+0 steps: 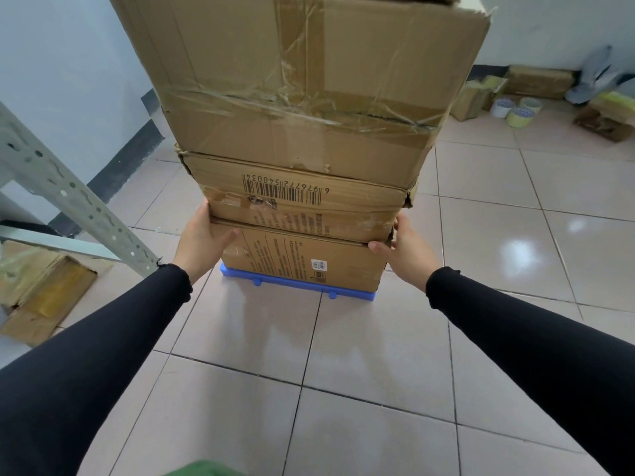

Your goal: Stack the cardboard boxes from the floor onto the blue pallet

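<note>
Head view: three cardboard boxes are seen stacked on the blue pallet [298, 286], which is set on the tiled floor [343, 407] at mid-scene. The bottom box [309, 259] is pressed at both near corners: the left hand [202, 240] is laid flat against its left side with the thumb stretched across the front face, and the right hand [407, 250] is placed against the right edge, thumb on the front. Fingers are spread and loose rather than clenched; nothing is lifted. The middle box [302, 201], barcode upside down, is carried on the bottom one, and the large taped top box [302, 80] is overhung toward the camera. Tape rolls [515, 109] are seen far right.
</note>
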The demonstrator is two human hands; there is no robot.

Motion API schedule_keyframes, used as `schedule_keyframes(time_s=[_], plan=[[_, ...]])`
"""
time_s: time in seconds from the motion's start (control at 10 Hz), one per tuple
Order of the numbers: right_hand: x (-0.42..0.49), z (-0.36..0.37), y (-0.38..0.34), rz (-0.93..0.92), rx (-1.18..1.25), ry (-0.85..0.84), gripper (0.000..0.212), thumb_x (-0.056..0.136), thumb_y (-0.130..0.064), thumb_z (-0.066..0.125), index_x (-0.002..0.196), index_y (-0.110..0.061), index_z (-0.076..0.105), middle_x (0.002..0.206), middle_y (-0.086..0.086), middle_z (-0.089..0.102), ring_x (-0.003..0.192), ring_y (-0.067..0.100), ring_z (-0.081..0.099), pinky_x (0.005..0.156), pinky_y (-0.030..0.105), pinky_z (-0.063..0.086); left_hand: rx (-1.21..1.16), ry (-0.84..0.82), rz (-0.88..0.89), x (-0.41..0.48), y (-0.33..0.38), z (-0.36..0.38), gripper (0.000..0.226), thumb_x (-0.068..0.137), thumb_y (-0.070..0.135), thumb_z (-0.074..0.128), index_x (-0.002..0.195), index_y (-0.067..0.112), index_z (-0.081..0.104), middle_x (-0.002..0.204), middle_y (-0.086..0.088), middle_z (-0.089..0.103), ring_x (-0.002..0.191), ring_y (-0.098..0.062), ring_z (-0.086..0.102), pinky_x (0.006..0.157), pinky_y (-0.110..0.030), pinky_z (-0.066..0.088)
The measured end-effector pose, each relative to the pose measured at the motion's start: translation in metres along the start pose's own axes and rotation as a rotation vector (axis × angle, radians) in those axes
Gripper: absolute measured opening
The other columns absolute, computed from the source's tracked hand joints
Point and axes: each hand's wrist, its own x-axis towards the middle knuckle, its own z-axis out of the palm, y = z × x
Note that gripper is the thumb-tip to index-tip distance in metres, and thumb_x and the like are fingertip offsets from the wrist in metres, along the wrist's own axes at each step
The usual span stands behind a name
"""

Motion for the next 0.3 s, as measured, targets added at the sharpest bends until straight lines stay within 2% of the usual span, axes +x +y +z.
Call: schedule_keyframes(time_s=[0.1, 0.2, 0.3], plan=[[0.000, -0.010, -0.004, 0.018, -0.139, -0.033, 0.065, 0.099, -0.029, 0.067, 0.155, -0.019, 0.034, 0.152, 0.001, 0.053, 0.123, 0.028, 0.060, 0.095, 0.040, 0.053, 0.041, -0.023, -0.014, -0.010, 0.009, -0.004, 0.057, 0.094, 0.010, 0.069, 0.145, 0.017, 0.047, 0.123, 0.008, 0.058, 0.108, -0.015, 0.055, 0.088, -0.030, 0.044], [-0.002, -0.021, -0.006, 0.031, -0.292, -0.081, 0.079, 0.098, -0.038, 0.067, 0.162, -0.020, 0.025, 0.163, 0.005, 0.043, 0.143, 0.031, 0.050, 0.107, 0.042, 0.046, 0.105, -0.075, -0.031, -0.021, 0.015, -0.010, 0.071, 0.094, 0.011, 0.069, 0.156, 0.019, 0.035, 0.128, 0.006, 0.056, 0.107, -0.018, 0.053, 0.087, -0.029, 0.041], [-0.008, -0.038, -0.020, -0.002, -0.490, -0.144, 0.082, 0.099, -0.039, 0.066, 0.165, -0.018, 0.021, 0.166, 0.007, 0.040, 0.144, 0.030, 0.049, 0.108, 0.038, 0.043, 0.274, -0.182, -0.067, -0.031, 0.025, -0.020, 0.078, 0.095, 0.024, 0.070, 0.161, 0.019, 0.028, 0.139, -0.008, 0.059, 0.108, -0.029, 0.057, 0.084, -0.031, 0.039]])
